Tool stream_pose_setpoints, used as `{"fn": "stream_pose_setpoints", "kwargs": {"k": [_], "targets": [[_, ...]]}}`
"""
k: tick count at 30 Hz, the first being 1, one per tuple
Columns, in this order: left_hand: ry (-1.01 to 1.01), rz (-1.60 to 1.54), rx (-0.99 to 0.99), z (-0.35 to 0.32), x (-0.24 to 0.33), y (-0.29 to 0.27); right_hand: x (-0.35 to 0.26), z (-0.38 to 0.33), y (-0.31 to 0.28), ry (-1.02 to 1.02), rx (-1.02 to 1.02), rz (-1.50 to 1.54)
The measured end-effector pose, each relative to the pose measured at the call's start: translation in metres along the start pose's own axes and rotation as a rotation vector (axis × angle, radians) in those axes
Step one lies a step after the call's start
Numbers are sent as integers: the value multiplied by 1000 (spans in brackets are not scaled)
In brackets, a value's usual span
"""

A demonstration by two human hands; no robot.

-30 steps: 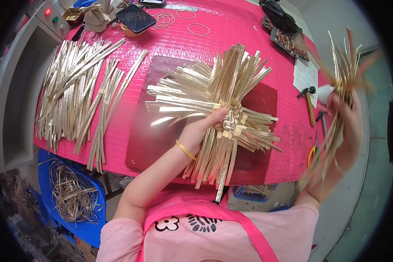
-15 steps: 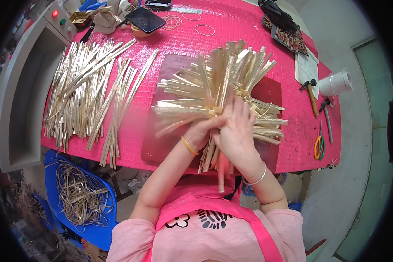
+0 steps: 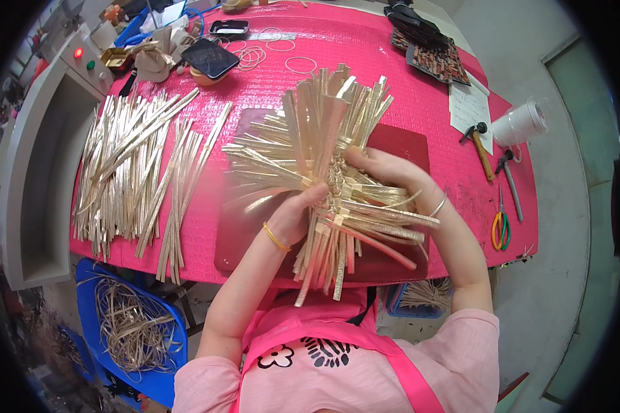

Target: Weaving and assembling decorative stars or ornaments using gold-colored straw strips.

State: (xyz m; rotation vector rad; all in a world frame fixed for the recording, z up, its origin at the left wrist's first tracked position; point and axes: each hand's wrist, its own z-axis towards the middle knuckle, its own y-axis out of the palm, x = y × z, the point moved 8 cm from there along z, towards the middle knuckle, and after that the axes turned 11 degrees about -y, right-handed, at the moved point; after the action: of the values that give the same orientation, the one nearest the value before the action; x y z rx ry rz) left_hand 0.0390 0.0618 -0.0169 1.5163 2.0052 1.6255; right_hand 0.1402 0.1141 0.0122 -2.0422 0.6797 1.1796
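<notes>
A woven piece of shiny gold strips [image 3: 335, 180] is between my hands, its long strip ends fanning out on all sides. Small pale clips or tape bands gather some strips near the braided middle. My left hand [image 3: 293, 215] grips the piece from the left, thumb on top beside the weave, its other fingers hidden underneath. From the right, my right hand [image 3: 396, 168] holds it with the thumb at the upper edge of the weave; strips cover its fingers. Beneath lies a dark red board [image 3: 410, 148].
Loose gold strips [image 3: 120, 172] lie on the pink table [image 3: 200, 258] at left. Two hammers [image 3: 483, 155], scissors [image 3: 501, 227] and a white cup [image 3: 520, 124] stand or lie at right. A phone [image 3: 210, 58] and rubber bands [image 3: 301, 65] are far back. A blue bin [image 3: 86, 303] holds curled strips.
My right hand has moved from the middle of the weave out to its right side, uncovering the braided centre. The woven piece has turned and tilted, and my left hand has shifted slightly left.
</notes>
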Motion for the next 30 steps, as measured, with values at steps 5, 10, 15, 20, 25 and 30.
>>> {"fn": "stream_pose_setpoints", "kwargs": {"k": [5,10,15,20,25,30], "targets": [[-92,64,-67,18,-10,-20,-10,-11,0,-262,187,-5],[74,-29,-49,15,2,-24,-2,-8,-3,-231,297,97],[22,64,-108,23,-20,-13,-4,-59,-5,-209,424,126],[-130,194,-254,21,-49,35,-14,-131,3,-281,685,549],[-179,297,-445,19,-73,92,-16,-186,4,-317,798,632],[-259,284,-530,37,-102,140,16,-224,-14,-352,745,904]]}}
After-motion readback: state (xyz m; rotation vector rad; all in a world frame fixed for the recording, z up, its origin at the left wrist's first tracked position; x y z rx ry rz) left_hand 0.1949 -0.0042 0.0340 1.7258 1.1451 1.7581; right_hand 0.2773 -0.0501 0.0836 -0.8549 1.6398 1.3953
